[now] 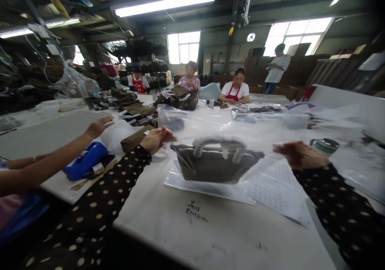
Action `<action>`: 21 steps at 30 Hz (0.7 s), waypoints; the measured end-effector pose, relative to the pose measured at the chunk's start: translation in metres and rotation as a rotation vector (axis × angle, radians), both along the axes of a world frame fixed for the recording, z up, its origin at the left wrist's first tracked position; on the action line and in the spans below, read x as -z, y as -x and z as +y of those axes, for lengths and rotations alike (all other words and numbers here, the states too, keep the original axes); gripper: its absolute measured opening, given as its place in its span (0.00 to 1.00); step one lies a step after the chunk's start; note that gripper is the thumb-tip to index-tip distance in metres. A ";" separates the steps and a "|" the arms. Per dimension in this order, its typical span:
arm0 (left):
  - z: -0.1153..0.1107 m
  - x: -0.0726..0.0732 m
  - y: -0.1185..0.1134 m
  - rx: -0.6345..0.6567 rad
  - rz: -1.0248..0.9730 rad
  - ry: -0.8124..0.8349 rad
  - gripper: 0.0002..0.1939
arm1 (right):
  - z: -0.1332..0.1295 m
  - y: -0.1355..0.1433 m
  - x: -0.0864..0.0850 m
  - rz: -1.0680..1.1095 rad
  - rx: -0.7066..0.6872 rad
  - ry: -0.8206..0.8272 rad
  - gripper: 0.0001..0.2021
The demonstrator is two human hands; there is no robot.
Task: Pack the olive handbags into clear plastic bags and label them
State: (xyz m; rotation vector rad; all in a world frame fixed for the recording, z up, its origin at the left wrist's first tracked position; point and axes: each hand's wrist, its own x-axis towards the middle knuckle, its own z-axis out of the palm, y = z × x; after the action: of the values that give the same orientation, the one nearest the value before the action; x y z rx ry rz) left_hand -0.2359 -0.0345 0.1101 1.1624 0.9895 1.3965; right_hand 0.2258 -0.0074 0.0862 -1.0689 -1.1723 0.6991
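Observation:
A dark grey-brown handbag [210, 166] with wrapped handles stands inside a large clear plastic bag [207, 121] on the white table [156, 222]. My left hand [158, 138] pinches the plastic at its left side, above the handbag's left corner. On the right, my right hand [302, 154] has its fingers pressed together at the plastic's right side; blur softens them. Flat plastic sheets [180, 184] lie beneath the handbag, and a printed paper [276, 194] lies to their right.
Another person's hand [99, 127] reaches in at the left, over a blue object [87, 160]. A brown bag [132, 140] and piled handbags [140, 109] lie beyond. A green lidded cup [326, 145] stands beside my right hand. People sit across the table.

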 end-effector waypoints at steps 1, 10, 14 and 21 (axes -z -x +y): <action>-0.010 0.007 0.007 0.058 0.094 0.014 0.17 | -0.010 -0.011 0.013 0.067 -0.177 0.132 0.21; -0.111 0.147 -0.001 0.585 0.517 0.348 0.25 | -0.141 -0.012 0.187 -0.152 -0.739 0.606 0.25; -0.137 0.159 -0.006 0.698 0.662 0.420 0.14 | -0.178 -0.008 0.211 -0.192 -0.777 0.636 0.26; -0.087 0.067 -0.014 0.721 1.005 0.262 0.13 | -0.201 -0.044 0.191 0.128 -0.794 0.522 0.22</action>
State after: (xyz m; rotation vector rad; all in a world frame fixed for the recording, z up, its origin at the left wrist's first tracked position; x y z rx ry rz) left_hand -0.2220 -0.1211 0.0432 1.8054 1.1742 0.0455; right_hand 0.2698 -0.2085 -0.1047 -0.9333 -1.3332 1.7397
